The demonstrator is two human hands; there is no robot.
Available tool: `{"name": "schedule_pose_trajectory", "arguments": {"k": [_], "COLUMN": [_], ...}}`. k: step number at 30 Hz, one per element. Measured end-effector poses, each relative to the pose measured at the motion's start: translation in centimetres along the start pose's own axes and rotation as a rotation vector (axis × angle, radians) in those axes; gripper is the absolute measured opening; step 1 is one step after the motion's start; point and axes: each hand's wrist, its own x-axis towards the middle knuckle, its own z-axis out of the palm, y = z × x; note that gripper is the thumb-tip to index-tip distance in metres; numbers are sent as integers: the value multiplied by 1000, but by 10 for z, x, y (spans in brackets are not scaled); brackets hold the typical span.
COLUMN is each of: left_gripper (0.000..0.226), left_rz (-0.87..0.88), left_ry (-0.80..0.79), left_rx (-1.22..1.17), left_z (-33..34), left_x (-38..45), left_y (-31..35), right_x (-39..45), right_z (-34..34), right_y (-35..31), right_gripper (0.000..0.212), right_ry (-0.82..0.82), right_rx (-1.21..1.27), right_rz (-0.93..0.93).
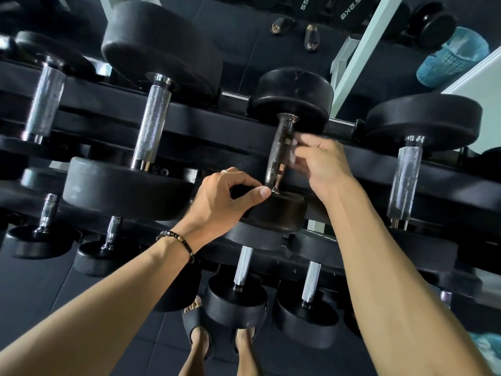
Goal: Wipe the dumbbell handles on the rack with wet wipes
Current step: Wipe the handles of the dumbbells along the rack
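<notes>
Our right hand (320,158) pinches the wipe (292,156) against the handle (280,150) running away from us; left hand (227,196) grips its near head (273,213)

Knurled metal handle (280,151), matt weights (292,93)

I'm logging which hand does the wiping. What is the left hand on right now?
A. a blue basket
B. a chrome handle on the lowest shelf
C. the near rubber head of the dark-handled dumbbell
C: the left hand grips the near head of the dark-handled dumbbell.
</notes>
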Motion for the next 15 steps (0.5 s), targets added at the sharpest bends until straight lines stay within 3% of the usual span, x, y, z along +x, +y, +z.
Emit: {"name": "schedule_pose_trajectory", "arguments": {"k": [3,7,12,15], "left_gripper": [30,40,34,27], "left_rz": [10,13,6,5], "left_ry": [-8,-8,-19,-18], "left_rx": [20,0,14,15], "left_z": [-1,-1,-2,-2], "left_x": [0,-1,-1,-1], "left_y": [1,2,3,3], "right_x": [10,-18,2,-11], "right_z": [5,-11,1,-9], "right_y": [6,27,18,25], "right_gripper": [38,32,33,35], "right_ry": [-1,-195,18,-121], "right_rx": [46,-298,99,-198], "right_rz": [45,91,144,126]}}
